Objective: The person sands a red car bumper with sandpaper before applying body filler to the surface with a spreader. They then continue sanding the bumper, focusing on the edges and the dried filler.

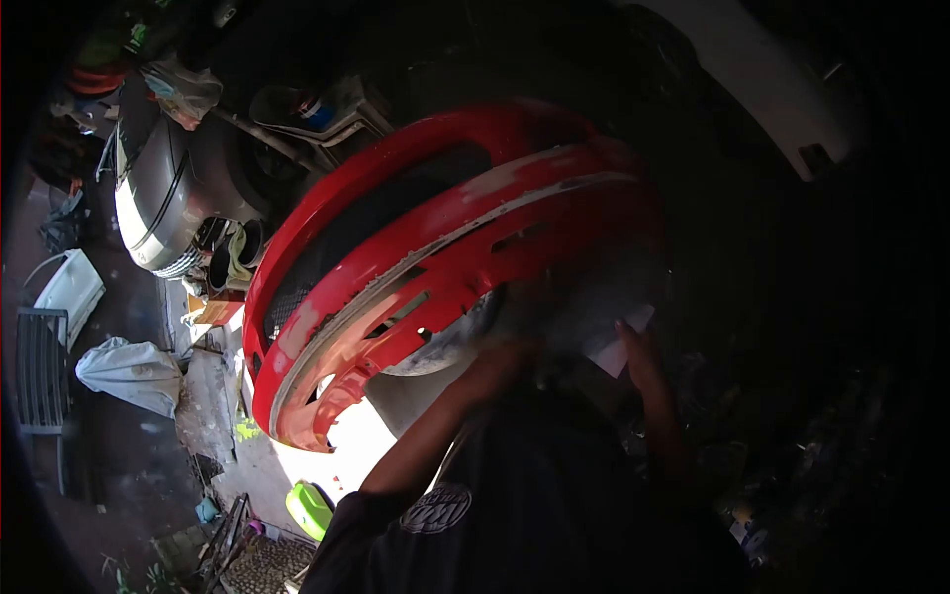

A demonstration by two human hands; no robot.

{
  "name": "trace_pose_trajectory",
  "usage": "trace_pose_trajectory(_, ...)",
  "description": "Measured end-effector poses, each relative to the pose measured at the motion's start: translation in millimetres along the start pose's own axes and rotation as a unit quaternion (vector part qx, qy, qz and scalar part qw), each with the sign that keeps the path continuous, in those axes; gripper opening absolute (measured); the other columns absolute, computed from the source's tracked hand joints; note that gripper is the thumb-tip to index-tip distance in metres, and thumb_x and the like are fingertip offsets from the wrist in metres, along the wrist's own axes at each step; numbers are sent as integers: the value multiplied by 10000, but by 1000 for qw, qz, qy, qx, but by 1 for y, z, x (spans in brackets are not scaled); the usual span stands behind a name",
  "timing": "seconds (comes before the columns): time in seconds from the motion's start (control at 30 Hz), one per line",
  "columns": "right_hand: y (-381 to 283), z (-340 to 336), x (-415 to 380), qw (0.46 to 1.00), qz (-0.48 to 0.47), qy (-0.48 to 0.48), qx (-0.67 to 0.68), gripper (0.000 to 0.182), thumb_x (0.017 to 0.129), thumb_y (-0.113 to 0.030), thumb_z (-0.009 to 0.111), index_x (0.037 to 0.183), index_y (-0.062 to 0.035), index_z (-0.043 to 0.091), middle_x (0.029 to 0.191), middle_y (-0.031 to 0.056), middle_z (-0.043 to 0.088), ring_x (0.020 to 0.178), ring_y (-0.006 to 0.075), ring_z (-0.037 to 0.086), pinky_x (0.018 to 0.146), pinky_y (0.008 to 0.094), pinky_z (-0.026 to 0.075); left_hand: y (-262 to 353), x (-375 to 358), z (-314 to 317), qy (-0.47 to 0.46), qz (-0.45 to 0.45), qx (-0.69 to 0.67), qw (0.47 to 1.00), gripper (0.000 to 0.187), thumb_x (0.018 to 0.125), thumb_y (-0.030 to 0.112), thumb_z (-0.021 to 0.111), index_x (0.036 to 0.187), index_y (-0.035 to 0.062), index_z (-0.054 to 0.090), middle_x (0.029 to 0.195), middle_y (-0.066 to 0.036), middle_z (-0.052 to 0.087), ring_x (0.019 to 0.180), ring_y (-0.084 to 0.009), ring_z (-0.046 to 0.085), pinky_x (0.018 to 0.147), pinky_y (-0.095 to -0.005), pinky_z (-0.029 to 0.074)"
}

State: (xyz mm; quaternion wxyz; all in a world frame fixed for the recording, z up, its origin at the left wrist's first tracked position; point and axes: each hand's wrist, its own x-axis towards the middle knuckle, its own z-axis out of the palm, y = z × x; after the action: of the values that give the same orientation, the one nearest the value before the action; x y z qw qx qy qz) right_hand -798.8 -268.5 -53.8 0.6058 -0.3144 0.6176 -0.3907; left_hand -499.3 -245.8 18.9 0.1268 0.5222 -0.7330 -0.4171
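Note:
A red car bumper [368, 272] with dull, sanded-looking patches and a pale scuffed strip along its length curves across the middle of the view. My left hand [510, 358] is close to the bumper's near lower edge; shadow and blur hide its fingers. On the right, my right hand [638, 354] grips a pale sheet, like paper [606, 358], at its edge. That sheet lies just below the bumper's shadowed right end. A rounded greyish surface [435, 354] shows beneath the bumper.
At the left stand a silver car front [158, 203], a plastic chair [341, 114] and a cloth-covered object [129, 374]. A bright green object [309, 510] lies on the floor near my left elbow. A pale car body [757, 74] stands at the upper right.

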Motion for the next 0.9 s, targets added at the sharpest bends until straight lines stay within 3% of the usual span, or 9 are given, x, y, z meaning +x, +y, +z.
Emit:
trace_pose_trajectory(0.03, 12, -2, -7, 998, -15, 28, 60, 379, 955, -267, 700, 1222, -15, 608, 1083, 40, 660, 957, 163, 626, 826, 343, 506, 1, -1, -1, 12, 55, -11, 998, 370, 968, 263, 643, 1252, 26, 634, 1199, -199, 664, 1110, -365, 650, 920, -455, 516)
trace_pose_trajectory(0.07, 22, -2, -11, 991, -30, 57, 120, 381, 956, -262, 699, 1232, -19, 596, 1105, 41, 654, 974, 165, 624, 836, 344, 506, 8, 2, -14, 12, 39, 18, 999, 379, 968, 267, 639, 1274, 42, 622, 1229, -211, 644, 1135, -376, 634, 936, -460, 512)
trace_pose_trajectory(0.2, 45, 26, -24, 969, 4, -16, 246, 413, 944, -211, 710, 1286, -26, 573, 1183, 55, 647, 1066, 168, 621, 944, 362, 496, 28, 34, -106, 66, 21, 49, 996, 384, 968, 269, 638, 1296, 70, 617, 1293, -230, 609, 1180, -404, 603, 968, -468, 504)
trace_pose_trajectory(0.33, 4, 102, -31, 954, 34, -119, 272, 347, 946, -171, 700, 1259, -56, 604, 1132, 43, 673, 1042, 179, 653, 915, 379, 530, -2, 95, -197, 210, 147, 236, 937, 366, 976, 260, 637, 1269, 41, 626, 1222, -249, 641, 1170, -409, 607, 979, -471, 498)
trace_pose_trajectory(0.43, -2, 170, -15, 921, 2, -150, 360, 319, 943, -167, 704, 1231, -64, 617, 1101, 43, 689, 1017, 186, 673, 895, 380, 545, -43, 134, -238, 92, 49, 226, 969, 455, 1011, 330, 590, 1334, 9, 592, 1296, -276, 617, 1246, -405, 580, 1035, -450, 467)
trace_pose_trajectory(0.57, 0, 259, 13, 867, -18, -99, 489, 293, 939, -177, 708, 1206, -80, 631, 1096, 50, 700, 1002, 195, 684, 897, 383, 543, -72, 140, -230, 10, -44, 133, 990, 666, 1050, 496, 469, 1453, -33, 483, 1448, -284, 523, 1396, -369, 475, 1135, -375, 371)
trace_pose_trajectory(0.67, 6, 310, 23, 814, -41, -59, 576, 282, 929, -182, 716, 1185, -88, 645, 1096, 52, 706, 991, 197, 688, 890, 374, 540, -81, 145, -229, -4, -17, 116, 993, 675, 1049, 495, 475, 1468, -34, 461, 1458, -287, 512, 1404, -363, 463, 1151, -368, 351)
trace_pose_trajectory(0.77, 10, 343, 20, 773, -58, -56, 629, 287, 912, -178, 725, 1174, -84, 655, 1083, 44, 711, 970, 188, 686, 868, 343, 533, -100, 167, -243, -138, 96, 150, 974, 715, 1048, 504, 475, 1479, -63, 425, 1485, -284, 485, 1418, -344, 443, 1166, -349, 327)
trace_pose_trajectory(0.9, 16, 389, 3, 759, -21, 23, 650, 224, 905, -185, 731, 1101, -83, 697, 1022, 26, 717, 945, 147, 667, 833, 323, 518, -81, 157, -234, -52, -15, 112, 992, 728, 1047, 531, 452, 1472, -60, 442, 1507, -273, 462, 1441, -329, 404, 1188, -351, 290)
